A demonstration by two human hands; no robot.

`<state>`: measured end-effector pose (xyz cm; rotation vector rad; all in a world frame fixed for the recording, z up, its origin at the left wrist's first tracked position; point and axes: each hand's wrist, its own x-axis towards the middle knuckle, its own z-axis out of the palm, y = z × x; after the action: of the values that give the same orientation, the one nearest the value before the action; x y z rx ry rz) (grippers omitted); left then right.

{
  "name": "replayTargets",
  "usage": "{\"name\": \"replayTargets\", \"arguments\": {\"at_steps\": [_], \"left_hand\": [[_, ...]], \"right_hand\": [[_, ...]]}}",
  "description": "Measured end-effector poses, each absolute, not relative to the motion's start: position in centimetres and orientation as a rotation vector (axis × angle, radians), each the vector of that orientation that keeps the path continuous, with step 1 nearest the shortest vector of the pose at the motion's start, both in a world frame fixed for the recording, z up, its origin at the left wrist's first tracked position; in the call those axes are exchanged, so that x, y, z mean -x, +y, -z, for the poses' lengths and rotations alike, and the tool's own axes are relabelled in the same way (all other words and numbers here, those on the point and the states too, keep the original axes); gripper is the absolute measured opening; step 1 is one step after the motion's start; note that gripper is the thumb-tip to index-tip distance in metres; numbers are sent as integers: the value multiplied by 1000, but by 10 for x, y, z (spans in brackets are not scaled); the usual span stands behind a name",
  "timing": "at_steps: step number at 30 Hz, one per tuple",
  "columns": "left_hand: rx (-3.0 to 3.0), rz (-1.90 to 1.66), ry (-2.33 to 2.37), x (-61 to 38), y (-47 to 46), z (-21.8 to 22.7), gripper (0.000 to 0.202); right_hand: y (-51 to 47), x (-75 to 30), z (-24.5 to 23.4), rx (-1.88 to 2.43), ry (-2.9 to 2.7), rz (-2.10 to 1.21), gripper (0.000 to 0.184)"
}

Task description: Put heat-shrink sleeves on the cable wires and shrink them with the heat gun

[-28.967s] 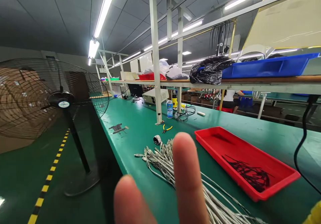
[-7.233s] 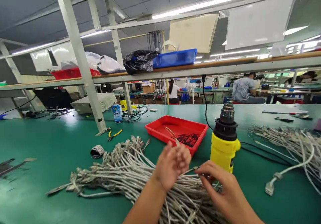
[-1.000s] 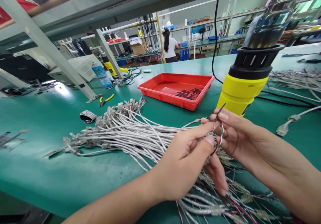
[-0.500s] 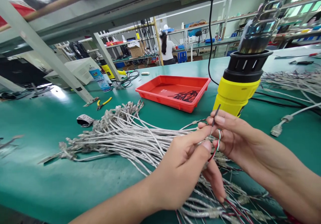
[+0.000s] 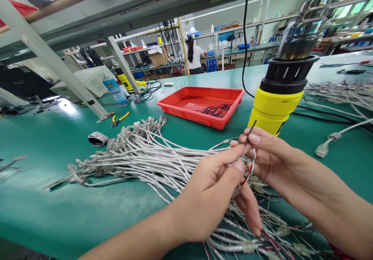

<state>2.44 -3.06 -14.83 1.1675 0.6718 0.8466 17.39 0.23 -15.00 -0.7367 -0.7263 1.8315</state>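
Note:
My left hand (image 5: 215, 190) pinches the end of a cable whose thin red, white and green wires (image 5: 251, 167) loop out between the two hands. A short black heat-shrink tube (image 5: 251, 132) points upward between the thumb and finger of my right hand (image 5: 274, 155). Its lower end meets a thin bare wire (image 5: 244, 153) at my left fingertips; how far the wire goes inside is hidden. Beneath both hands lies a large bundle of grey-white cables (image 5: 163, 159), with connectors at the left end and stripped coloured wires at the right.
A red tray (image 5: 186, 106) holds several black tubes (image 5: 217, 110). Close behind my right hand stands a yellow heat gun (image 5: 275, 104), nozzle up. Yellow-handled pliers (image 5: 120, 119), a spray can (image 5: 115, 91) and a shelf post (image 5: 67, 66) are at the left. More cables (image 5: 344, 91) lie right; a person (image 5: 196, 56) is far back.
The hands barely move. My right fingers and the black tube have shifted very slightly at the wire, and the camera view has moved a little.

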Motion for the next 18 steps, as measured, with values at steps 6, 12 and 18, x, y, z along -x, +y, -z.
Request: {"name": "replayTargets", "arguments": {"at_steps": [6,12,18], "left_hand": [[-1174,-848,640,-25,-30,147,39],[-1134,-864,630,-25,-31,151,41],[-1153,-872,613,-24,-29,153,34]], "right_hand": [[2,-175,151,717,-725,-1842,18],[3,-176,153,743,-750,-1818,21],[6,-175,155,732,-813,-1809,21]]}}
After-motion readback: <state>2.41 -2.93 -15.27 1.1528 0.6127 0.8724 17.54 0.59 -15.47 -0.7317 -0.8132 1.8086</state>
